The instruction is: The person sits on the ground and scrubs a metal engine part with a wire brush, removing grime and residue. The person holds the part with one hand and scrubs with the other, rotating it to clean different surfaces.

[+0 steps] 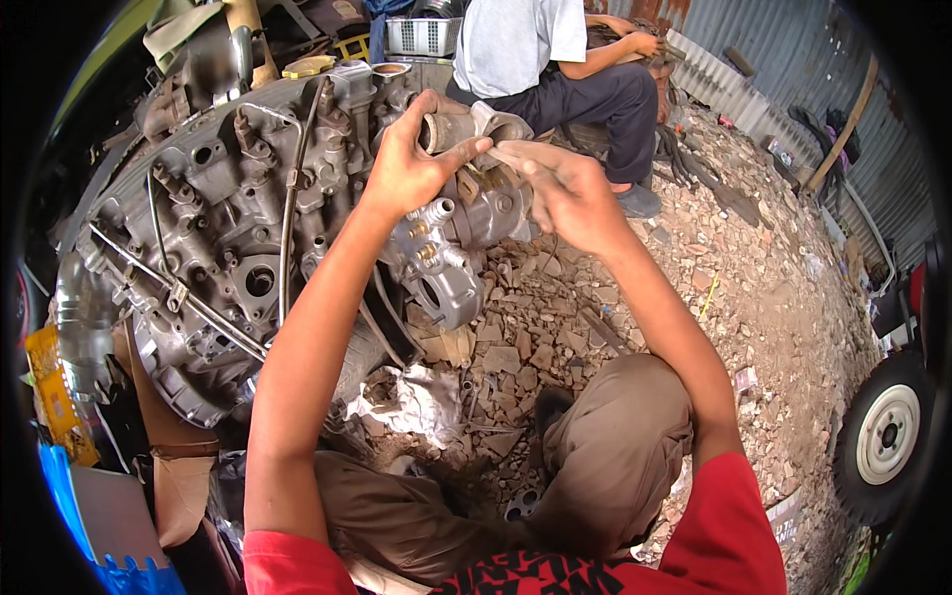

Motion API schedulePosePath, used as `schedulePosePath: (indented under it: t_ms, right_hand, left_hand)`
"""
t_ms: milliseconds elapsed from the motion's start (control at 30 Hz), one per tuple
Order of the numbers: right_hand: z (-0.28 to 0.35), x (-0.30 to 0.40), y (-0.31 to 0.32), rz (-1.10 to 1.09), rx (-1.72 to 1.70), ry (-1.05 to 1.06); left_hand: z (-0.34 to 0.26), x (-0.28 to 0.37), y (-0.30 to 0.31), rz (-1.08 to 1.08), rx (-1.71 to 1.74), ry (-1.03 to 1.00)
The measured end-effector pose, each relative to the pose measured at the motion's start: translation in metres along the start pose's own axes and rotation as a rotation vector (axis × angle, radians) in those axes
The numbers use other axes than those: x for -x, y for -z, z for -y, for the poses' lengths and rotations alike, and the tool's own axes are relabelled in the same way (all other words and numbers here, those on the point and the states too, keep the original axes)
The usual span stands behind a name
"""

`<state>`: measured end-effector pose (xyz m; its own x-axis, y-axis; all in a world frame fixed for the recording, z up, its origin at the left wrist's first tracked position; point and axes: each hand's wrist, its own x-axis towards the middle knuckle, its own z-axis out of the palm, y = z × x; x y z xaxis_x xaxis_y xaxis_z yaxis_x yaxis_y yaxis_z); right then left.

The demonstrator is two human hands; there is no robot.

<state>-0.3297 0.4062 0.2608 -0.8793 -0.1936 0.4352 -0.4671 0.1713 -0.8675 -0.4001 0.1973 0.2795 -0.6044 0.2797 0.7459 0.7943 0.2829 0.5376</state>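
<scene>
My left hand (pixel 405 167) grips a cast metal pipe fitting (pixel 448 132), with a round neck to the left and a flange to the right. Its thumb lies along the flange side. My right hand (pixel 569 186) meets the flange with outstretched fingers; whether something thin is under them is hidden. Just below the hands, a pump-like unit (pixel 491 212) with brass and steel fittings sits at the end of a large engine (pixel 223 201). Injectors (pixel 249 137) and bent steel fuel lines (pixel 291 216) run across the engine, left of my left hand.
A co-worker (pixel 520 52) sits just beyond the engine's end. Broken stone and tile (pixel 520 335) cover the ground, with a crumpled white cloth (pixel 416 405) and a wrench (pixel 474 398) between my legs. A wheel (pixel 885 435) stands at right, a corrugated metal wall (pixel 773 52) behind.
</scene>
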Motion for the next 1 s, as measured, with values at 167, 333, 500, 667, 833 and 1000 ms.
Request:
schedulePosePath:
  t_ms: [167,333,500,667,833,1000]
  right_hand:
    - [-0.007,0.004,0.012,-0.231,0.256,0.255]
    - [0.000,0.002,0.018,-0.422,0.454,0.457]
    - [-0.006,0.003,0.011,-0.295,0.407,0.361]
    - [-0.001,0.002,0.007,-0.303,0.777,0.575]
    - [0.002,0.006,-0.004,-0.232,0.958,0.382]
    - [-0.009,0.000,-0.009,-0.173,0.639,0.294]
  left_hand:
    - [-0.002,0.000,0.000,0.004,0.037,0.019]
    - [-0.002,0.000,-0.001,0.003,-0.028,0.044]
    - [0.003,-0.001,-0.002,-0.005,0.031,0.001]
    - [0.003,-0.001,-0.003,0.003,0.062,0.039]
    - [0.002,-0.001,-0.001,-0.004,0.029,0.008]
    - [-0.002,0.000,0.000,0.017,0.034,0.055]
